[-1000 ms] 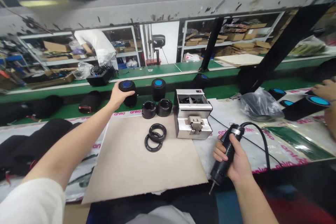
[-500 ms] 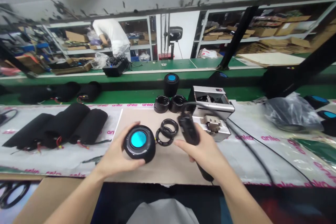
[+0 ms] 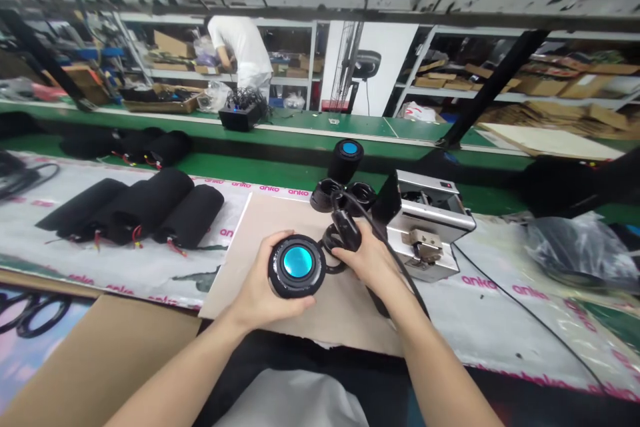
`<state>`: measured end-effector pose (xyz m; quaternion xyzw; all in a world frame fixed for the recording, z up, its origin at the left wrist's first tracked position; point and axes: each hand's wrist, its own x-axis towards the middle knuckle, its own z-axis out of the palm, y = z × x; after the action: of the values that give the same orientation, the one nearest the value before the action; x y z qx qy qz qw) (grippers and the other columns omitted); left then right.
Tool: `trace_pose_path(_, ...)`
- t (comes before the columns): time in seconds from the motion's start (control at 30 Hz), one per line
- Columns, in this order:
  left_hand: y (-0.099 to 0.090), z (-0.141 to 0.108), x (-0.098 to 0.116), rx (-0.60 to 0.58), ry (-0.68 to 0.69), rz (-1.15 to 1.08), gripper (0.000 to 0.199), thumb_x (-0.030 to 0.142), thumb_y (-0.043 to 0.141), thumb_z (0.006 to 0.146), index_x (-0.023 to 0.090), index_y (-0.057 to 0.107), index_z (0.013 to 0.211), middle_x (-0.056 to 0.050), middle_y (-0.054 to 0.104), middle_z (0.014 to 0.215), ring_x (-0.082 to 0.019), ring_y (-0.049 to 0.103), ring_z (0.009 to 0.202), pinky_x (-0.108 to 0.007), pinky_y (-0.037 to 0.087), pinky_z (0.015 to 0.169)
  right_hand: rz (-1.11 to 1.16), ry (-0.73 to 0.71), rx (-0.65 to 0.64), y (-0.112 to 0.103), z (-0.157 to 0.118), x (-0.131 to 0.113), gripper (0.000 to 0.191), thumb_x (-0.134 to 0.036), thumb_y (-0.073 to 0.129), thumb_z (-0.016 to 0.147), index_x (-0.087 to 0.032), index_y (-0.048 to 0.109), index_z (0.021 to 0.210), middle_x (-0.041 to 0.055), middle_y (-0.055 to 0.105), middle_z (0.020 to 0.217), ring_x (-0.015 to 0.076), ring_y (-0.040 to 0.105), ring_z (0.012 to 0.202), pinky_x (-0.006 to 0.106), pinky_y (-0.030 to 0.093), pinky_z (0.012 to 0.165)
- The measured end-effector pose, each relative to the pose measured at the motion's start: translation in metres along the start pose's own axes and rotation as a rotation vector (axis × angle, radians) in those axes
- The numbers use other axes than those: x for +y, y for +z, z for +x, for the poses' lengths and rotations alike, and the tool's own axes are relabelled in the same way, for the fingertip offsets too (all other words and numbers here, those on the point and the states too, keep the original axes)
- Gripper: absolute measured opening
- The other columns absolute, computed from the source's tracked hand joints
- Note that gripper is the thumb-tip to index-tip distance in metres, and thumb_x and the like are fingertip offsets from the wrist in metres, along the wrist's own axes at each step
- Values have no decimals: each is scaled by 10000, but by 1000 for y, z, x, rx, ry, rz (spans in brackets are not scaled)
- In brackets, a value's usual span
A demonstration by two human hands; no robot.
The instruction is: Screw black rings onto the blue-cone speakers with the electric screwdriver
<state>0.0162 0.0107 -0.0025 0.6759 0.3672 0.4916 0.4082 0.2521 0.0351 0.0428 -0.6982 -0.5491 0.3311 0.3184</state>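
A person's left hand point(image 3: 260, 290) grasps a black cylinder point(image 3: 299, 263) by its sides above a cardboard sheet point(image 3: 235, 250), blue end up, while the right hand point(image 3: 375, 259) grips a black handheld tool point(image 3: 346, 229); firm, level support would likely steady the cylinder best.

Behind the far edge of the green counter point(image 3: 300, 120), a person point(image 3: 246, 47) in white clothes is bending near the left shelf point(image 3: 293, 25). Also behind this edge there is a black fan point(image 3: 367, 64). Close to the same edge stands a black box point(image 3: 237, 119) with a small blue light, and many dark cables point(image 3: 246, 99) lie on it. To its left is an open carton point(image 3: 163, 105); toward the far right corner lies a pale board point(image 3: 553, 140).
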Motion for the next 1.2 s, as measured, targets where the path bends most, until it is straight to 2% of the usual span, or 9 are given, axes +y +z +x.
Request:
trace_pose_path(0.07, -1, 6, -3, -24, 33, 1, 959, 402, 972, 634, 268, 463, 1435, -151, 622, 1429, -392, 640, 1338, -513, 539, 1129, 57, 16, -8, -12, -12, -9, 601, -380, 828, 765, -269, 575, 1298, 0, 715, 870, 193, 645, 572, 329, 524, 548)
trace_pose_path(0.13, -1, 13, -5, -82, 66, -16, 983, 423, 982, 611, 264, 480, 1441, -153, 628, 1438, -398, 651, 1323, -519, 535, 1132, 131, -8, -48, -27, -27, -22, 667, -423, 855, 741, -295, 567, 1329, -36, 697, 801, 167, 607, 517, 313, 519, 520)
trace_pose_path(0.23, 0, 25, -6, -180, 137, -105, 970, 416, 975, 616, 259, 492, 1442, -147, 667, 1407, -396, 681, 1282, -525, 546, 1110, 171, -140, -180, -43, -48, -43, 694, -361, 898, 694, -345, 625, 1332, -37, 733, 876, 189, 681, 672, 316, 567, 633)
trace_pose_path(0.37, 0, 32, -5, -260, 124, -120, 933, 369, 969, 625, 229, 518, 1430, -157, 669, 1418, -422, 656, 1310, -540, 535, 1122, 41, -305, -340, -44, -56, -61, 660, -243, 856, 736, -413, 651, 1339, -46, 741, 1171, 231, 718, 1016, 354, 581, 909)
trace_pose_path(0.53, -4, 28, -6, -297, 0, -143, 1058, 355, 991, 599, 213, 446, 1495, -175, 632, 1457, -431, 632, 1331, -541, 545, 1112, -69, -355, -416, -39, -48, -63, 831, -209, 854, 746, -457, 561, 1483, -47, 720, 1285, 234, 701, 1104, 336, 572, 933)
trace_pose_path(0.7, -3, 28, -4, -282, 28, -174, 1143, 364, 1018, 574, 226, 410, 1533, -202, 515, 1602, -451, 522, 1471, -567, 459, 1205, 9, -340, -375, -41, -41, -52, 889, -373, 985, 651, -409, 591, 1448, -34, 698, 1338, 273, 661, 1219, 365, 553, 1023)
trace_pose_path(0.87, -2, 28, -4, -281, 15, -214, 1132, 372, 1011, 596, 253, 404, 1544, -196, 500, 1622, -443, 519, 1482, -579, 445, 1218, 69, -304, -337, -33, -41, -48, 743, -310, 942, 690, -349, 639, 1368, -24, 719, 1284, 265, 671, 1203, 368, 550, 1028)
trace_pose_path(1.0, -1, 27, -3, -281, 31, -248, 1104, 341, 1011, 602, 260, 420, 1531, -191, 533, 1595, -442, 536, 1470, -582, 448, 1214, 80, -232, -317, -29, -46, -46, 789, -343, 947, 689, -381, 622, 1408, -12, 706, 1351, 297, 658, 1247, 416, 549, 1021)
trace_pose_path(1.2, 1, 28, -2, -288, 21, -281, 1055, 310, 1003, 614, 276, 455, 1516, -174, 550, 1584, -449, 536, 1468, -600, 444, 1205, 80, -139, -340, -32, -46, -46, 794, -320, 956, 671, -429, 625, 1384, -59, 714, 1342, 288, 653, 1258, 424, 526, 1036)
